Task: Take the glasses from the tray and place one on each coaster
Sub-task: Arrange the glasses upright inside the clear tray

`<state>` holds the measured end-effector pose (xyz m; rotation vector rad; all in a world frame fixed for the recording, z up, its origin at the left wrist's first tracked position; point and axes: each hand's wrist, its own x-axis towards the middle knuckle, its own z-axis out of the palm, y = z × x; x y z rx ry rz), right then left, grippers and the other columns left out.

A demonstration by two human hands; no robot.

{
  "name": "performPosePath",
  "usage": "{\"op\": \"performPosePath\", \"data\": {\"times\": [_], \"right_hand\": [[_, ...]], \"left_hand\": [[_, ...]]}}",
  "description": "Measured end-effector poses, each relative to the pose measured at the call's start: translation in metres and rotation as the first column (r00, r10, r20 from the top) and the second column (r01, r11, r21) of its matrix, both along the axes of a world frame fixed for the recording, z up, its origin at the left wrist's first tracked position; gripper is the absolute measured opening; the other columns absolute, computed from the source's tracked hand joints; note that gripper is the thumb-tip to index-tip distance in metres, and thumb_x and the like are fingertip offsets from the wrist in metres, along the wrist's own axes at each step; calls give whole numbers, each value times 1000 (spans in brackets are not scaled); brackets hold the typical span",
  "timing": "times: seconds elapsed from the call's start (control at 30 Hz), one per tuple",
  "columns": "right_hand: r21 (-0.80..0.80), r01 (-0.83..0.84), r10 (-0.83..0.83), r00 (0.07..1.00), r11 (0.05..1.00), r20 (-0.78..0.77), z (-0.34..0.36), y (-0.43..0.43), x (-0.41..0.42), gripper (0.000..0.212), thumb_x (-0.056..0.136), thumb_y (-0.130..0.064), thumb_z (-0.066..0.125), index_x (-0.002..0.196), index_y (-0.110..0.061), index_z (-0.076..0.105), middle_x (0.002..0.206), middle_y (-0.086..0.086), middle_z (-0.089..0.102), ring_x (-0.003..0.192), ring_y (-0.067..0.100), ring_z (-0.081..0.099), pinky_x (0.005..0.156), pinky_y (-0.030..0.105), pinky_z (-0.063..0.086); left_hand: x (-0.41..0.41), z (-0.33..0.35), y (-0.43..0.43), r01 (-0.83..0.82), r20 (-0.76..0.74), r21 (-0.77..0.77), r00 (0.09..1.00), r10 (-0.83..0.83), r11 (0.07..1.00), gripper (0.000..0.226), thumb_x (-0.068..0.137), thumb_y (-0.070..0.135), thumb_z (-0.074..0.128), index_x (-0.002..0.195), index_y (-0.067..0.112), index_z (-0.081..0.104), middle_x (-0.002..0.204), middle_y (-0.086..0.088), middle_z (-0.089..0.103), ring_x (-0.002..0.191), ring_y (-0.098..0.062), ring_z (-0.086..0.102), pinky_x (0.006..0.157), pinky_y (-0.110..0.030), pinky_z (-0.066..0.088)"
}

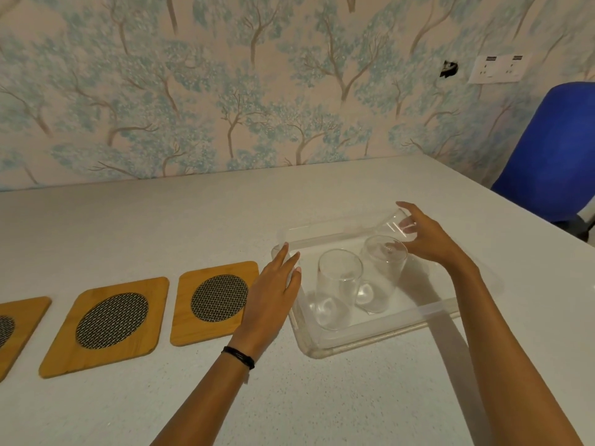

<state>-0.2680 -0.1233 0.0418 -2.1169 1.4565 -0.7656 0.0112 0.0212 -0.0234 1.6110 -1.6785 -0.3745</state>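
Observation:
A clear plastic tray (360,341) sits on the white table at the right. Two clear glasses stand upright in it: one at the front left (336,286), one behind it to the right (381,272). My right hand (425,235) is shut on a third glass (393,224), tilted above the tray's far edge. My left hand (273,292) rests flat with fingers apart against the tray's left rim, holding nothing. Three wooden coasters with dark mesh centres lie in a row to the left: nearest (214,302), middle (108,325), and one cut off by the frame (14,326). All three are bare.
A blue chair (550,149) stands past the table's right edge. The wall with tree wallpaper runs along the back of the table, with a socket (497,68) at the upper right. The white table (161,226) stretches from the coasters to the wall.

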Motion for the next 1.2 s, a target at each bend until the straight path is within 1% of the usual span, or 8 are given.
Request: {"op": "performPosePath", "data": {"times": [0.1, 0.2, 0.43, 0.53, 0.67, 0.97, 1.1, 1.2], "right_hand": [[-4, 48, -48, 998, 999, 27, 2, 8, -14, 89, 67, -28, 80, 139, -28, 28, 113, 6, 51, 97, 23, 55, 79, 31, 45], [21, 74, -75, 995, 997, 62, 6, 15, -25, 88, 69, -25, 79, 140, -29, 27, 120, 10, 51, 100, 23, 54, 80, 33, 47], [89, 72, -80, 993, 993, 85, 17, 26, -39, 74, 70, -24, 78, 133, -26, 37, 130, 15, 48, 104, 27, 57, 82, 35, 50], [127, 70, -80, 994, 990, 76, 19, 28, -45, 68, 70, -26, 77, 128, -26, 41, 133, 11, 48, 102, 24, 58, 80, 32, 49], [159, 55, -67, 995, 986, 72, 22, 29, -50, 62, 69, -25, 78, 120, -28, 43, 132, 9, 49, 99, 21, 58, 72, 26, 48], [181, 53, -50, 998, 982, -24, 31, 35, -51, 62, 67, -28, 78, 118, -29, 42, 124, 5, 50, 99, 16, 51, 68, 17, 42], [209, 38, -24, 997, 977, -69, 36, 38, -51, 61, 72, -27, 75, 124, -27, 42, 133, 10, 50, 105, 19, 50, 84, 29, 45], [187, 48, -21, 989, 981, -147, 43, 44, -49, 62, 77, -27, 71, 131, -25, 39, 143, 10, 42, 123, 25, 45, 98, 39, 41]], "left_hand": [[0, 0, 0, 0, -4, -1, 1000, 0, 1000, 41, 98, 40, 32, 139, 34, 34, 155, 15, 15, 138, -7, 28, 108, -26, 24], [0, 0, 0, -1, -4, -2, 1000, 1, 1000, 41, 98, 39, 32, 139, 33, 35, 156, 14, 16, 138, -9, 29, 106, -25, 24], [0, 0, -1, -7, 8, -5, 1000, 7, 1000, 40, 99, 38, 32, 138, 32, 37, 156, 13, 17, 137, -11, 31, 105, -24, 25], [0, 0, -1, -3, 3, -4, 1000, 3, 1000, 41, 99, 38, 32, 138, 32, 36, 156, 12, 17, 138, -12, 31, 108, -27, 26], [0, 0, -1, -5, 6, -10, 1000, 5, 1000, 40, 99, 37, 32, 138, 32, 37, 156, 12, 17, 137, -11, 32, 104, -24, 25], [0, -2, -2, -11, 22, -12, 1000, 11, 1000, 41, 98, 39, 31, 138, 33, 36, 156, 13, 17, 138, -11, 30, 107, -27, 26], [1, -3, -3, -11, 24, -15, 1000, 11, 1000, 41, 98, 40, 31, 138, 33, 36, 156, 13, 17, 138, -10, 31, 106, -24, 24], [1, -3, -1, -8, 23, -25, 1000, 8, 1000, 42, 98, 41, 31, 138, 33, 36, 155, 13, 18, 137, -9, 31, 109, -27, 26]]}}
